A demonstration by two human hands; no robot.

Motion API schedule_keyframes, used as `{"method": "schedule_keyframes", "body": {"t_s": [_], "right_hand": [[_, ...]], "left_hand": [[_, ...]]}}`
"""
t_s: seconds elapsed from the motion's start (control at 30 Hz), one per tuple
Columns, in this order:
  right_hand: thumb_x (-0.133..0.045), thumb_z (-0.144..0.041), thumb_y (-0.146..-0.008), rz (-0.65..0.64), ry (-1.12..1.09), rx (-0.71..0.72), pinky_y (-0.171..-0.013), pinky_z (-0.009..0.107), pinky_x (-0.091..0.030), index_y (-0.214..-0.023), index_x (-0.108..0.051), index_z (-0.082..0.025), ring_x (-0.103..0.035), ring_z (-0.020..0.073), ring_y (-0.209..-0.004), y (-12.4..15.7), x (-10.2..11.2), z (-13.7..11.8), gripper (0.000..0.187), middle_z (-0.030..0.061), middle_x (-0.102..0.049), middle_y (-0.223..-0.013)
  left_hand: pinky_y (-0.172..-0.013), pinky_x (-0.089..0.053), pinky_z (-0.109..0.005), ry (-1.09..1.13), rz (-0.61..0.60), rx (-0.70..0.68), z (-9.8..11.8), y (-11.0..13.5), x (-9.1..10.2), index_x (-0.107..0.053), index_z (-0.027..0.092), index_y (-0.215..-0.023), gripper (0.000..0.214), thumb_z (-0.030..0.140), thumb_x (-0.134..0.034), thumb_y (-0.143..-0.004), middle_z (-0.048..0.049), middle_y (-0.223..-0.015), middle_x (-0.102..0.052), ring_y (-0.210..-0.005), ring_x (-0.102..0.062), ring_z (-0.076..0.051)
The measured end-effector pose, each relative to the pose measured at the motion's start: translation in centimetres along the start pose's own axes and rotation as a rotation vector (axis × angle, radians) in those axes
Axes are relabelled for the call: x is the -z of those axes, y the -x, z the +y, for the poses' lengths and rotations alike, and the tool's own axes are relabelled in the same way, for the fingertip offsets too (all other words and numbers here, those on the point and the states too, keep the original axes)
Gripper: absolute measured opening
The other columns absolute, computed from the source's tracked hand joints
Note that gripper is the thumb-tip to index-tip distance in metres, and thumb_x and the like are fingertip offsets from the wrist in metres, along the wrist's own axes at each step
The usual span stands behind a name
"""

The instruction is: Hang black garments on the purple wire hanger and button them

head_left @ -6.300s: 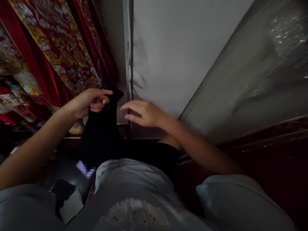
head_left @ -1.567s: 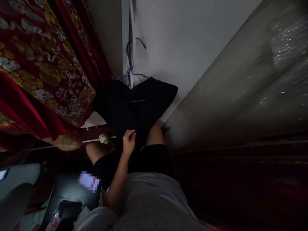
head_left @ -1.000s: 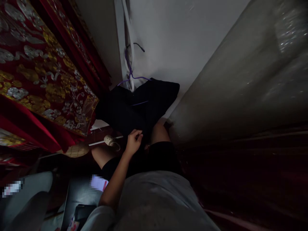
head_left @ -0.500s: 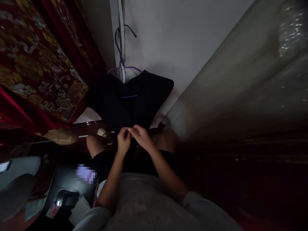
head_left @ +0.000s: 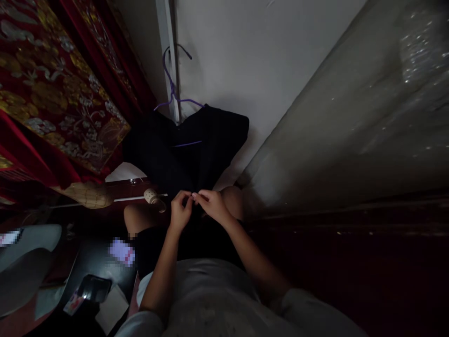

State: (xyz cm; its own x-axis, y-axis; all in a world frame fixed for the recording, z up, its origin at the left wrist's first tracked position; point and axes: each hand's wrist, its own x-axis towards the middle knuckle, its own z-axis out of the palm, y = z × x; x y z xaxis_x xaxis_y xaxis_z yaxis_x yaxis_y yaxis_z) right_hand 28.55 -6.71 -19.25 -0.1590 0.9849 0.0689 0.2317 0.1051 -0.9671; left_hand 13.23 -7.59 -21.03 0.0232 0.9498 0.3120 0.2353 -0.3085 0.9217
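A black garment [head_left: 189,150] hangs on a purple wire hanger [head_left: 170,89] hooked at the white wall's corner strip. My left hand [head_left: 180,213] and my right hand [head_left: 212,206] meet at the garment's lower edge, fingertips pinched together on the dark cloth. My bare knees and black shorts show just beneath the hands.
Red and gold embroidered fabric [head_left: 52,89] hangs at the left. A grey glittery sheet [head_left: 351,117] slopes along the right. A white power strip [head_left: 151,196] lies on the dark wooden ledge; a phone [head_left: 94,289] and papers lie at lower left.
The garment went from held in my hands to hanging on the wall. My right hand came in and joined my left at its lower edge.
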Motion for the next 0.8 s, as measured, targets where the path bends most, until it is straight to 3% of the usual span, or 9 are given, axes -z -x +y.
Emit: {"method": "schedule_keyframes", "body": {"t_s": [0.13, 0.23, 0.3, 0.43, 0.57, 0.7, 0.73, 0.8], "right_hand": [[-0.073, -0.061, -0.078, -0.047, -0.396, -0.159, -0.042, 0.021, -0.031, -0.079, -0.070, -0.015, -0.048, 0.0089, -0.045, -0.1, -1.5, -0.5, 0.046, 0.0060, -0.071, -0.068], [-0.081, -0.046, -0.073, 0.020, -0.535, -0.276, -0.038, 0.019, -0.030, -0.074, -0.070, -0.012, -0.051, 0.0078, -0.042, -1.8, -2.0, -2.0, 0.036, 0.0073, -0.070, -0.064], [-0.079, -0.032, -0.078, 0.095, -0.553, -0.291, -0.037, 0.017, -0.031, -0.068, -0.068, -0.011, -0.052, 0.0073, -0.041, -3.9, -1.5, -4.2, 0.026, 0.0068, -0.068, -0.060], [-0.064, -0.016, -0.093, 0.275, -0.624, -0.120, -0.038, 0.012, -0.032, -0.068, -0.063, -0.012, -0.052, 0.0032, -0.043, -9.3, 1.3, -10.6, 0.025, 0.0024, -0.067, -0.062], [-0.066, -0.027, -0.097, 0.319, -0.635, 0.014, -0.039, 0.009, -0.034, -0.078, -0.061, -0.015, -0.055, 0.0033, -0.046, -11.5, 3.5, -16.0, 0.024, -0.0026, -0.063, -0.061], [-0.072, -0.043, -0.094, 0.245, -0.554, 0.116, -0.039, 0.012, -0.036, -0.083, -0.059, -0.017, -0.055, 0.0056, -0.045, -9.8, 3.6, -17.1, 0.031, -0.0040, -0.058, -0.058], [-0.072, -0.045, -0.094, 0.245, -0.543, 0.126, -0.039, 0.012, -0.036, -0.083, -0.058, -0.018, -0.054, 0.0059, -0.045, -9.4, 3.6, -16.9, 0.033, -0.0043, -0.058, -0.058], [-0.072, -0.047, -0.094, 0.257, -0.527, 0.130, -0.039, 0.013, -0.036, -0.084, -0.057, -0.019, -0.053, 0.0059, -0.045, -8.9, 3.9, -16.3, 0.034, -0.0049, -0.056, -0.057]], "left_hand": [[-0.070, -0.043, -0.022, -0.049, -0.006, -0.034, -0.3, 0.1, 1.1, -0.056, 0.018, -0.088, 0.007, 0.016, -0.059, -0.094, 0.0008, -0.078, -0.058, -0.074, -0.057, -0.014], [-0.070, -0.042, -0.022, -0.101, 0.022, -0.059, -0.3, -0.2, 0.8, -0.053, 0.018, -0.087, 0.011, 0.008, -0.055, -0.090, 0.0009, -0.078, -0.059, -0.073, -0.057, -0.014], [-0.071, -0.042, -0.023, -0.149, 0.065, -0.047, -0.5, -0.6, -0.1, -0.051, 0.018, -0.087, 0.014, 0.004, -0.054, -0.087, 0.0006, -0.078, -0.058, -0.073, -0.057, -0.015], [-0.074, -0.044, -0.027, -0.253, 0.070, -0.110, -0.8, -1.0, -2.7, -0.048, 0.019, -0.083, 0.020, 0.002, -0.056, -0.085, -0.0005, -0.078, -0.054, -0.076, -0.057, -0.018], [-0.075, -0.048, -0.030, -0.284, -0.070, -0.230, -0.2, -1.1, -4.7, -0.050, 0.019, -0.084, 0.019, 0.001, -0.056, -0.087, -0.0031, -0.082, -0.057, -0.078, -0.058, -0.020], [-0.076, -0.051, -0.031, -0.292, -0.274, -0.294, 1.8, -2.6, -4.3, -0.055, 0.018, -0.088, 0.015, 0.004, -0.061, -0.089, -0.0048, -0.084, -0.062, -0.080, -0.063, -0.021], [-0.079, -0.052, -0.032, -0.268, -0.286, -0.316, 2.5, -3.4, -3.7, -0.057, 0.017, -0.092, 0.012, 0.006, -0.061, -0.091, -0.0056, -0.088, -0.065, -0.083, -0.065, -0.021], [-0.083, -0.055, -0.032, -0.189, -0.203, -0.390, 4.5, -5.4, -2.1, -0.060, 0.017, -0.108, 0.014, 0.011, -0.060, -0.096, -0.0066, -0.096, -0.069, -0.088, -0.068, -0.020]]}}
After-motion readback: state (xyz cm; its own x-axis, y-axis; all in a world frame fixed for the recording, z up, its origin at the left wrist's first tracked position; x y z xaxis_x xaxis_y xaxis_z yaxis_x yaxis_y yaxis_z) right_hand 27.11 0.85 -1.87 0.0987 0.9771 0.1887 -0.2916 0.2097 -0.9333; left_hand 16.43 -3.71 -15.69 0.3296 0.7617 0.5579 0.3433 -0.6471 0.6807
